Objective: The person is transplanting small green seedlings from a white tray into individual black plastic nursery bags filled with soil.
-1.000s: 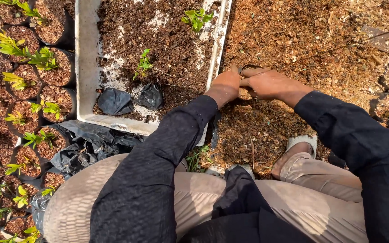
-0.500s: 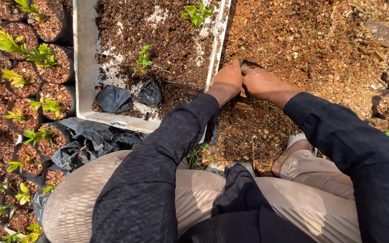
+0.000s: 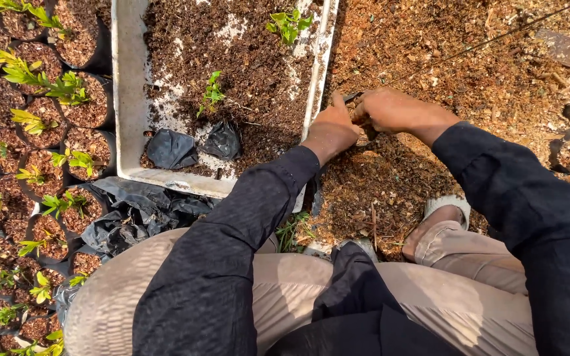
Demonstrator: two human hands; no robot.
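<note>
Two hands at a small black bag in the mulch, just right of a white tray.

Left hand [image 3: 333,126]: fingers curled, pressed against the bag's [image 3: 352,98] near-left edge, beside the tray [image 3: 124,99] wall. Right hand [image 3: 390,109]: fingers bent over the bag's mouth, touching the left hand; whether they pinch its rim cannot be told. Bag: mostly hidden, only a dark rim showing at the far side of the fingers, sunk in the brown mulch [image 3: 443,59]. Tray: soil-filled, with seedlings [image 3: 211,92] and two crumpled black bags at its near end. Far left: rows of potted seedlings [image 3: 61,86]. Near left: heap of empty black bags [image 3: 126,214]. Dark sleeves, beige trousers.
</note>
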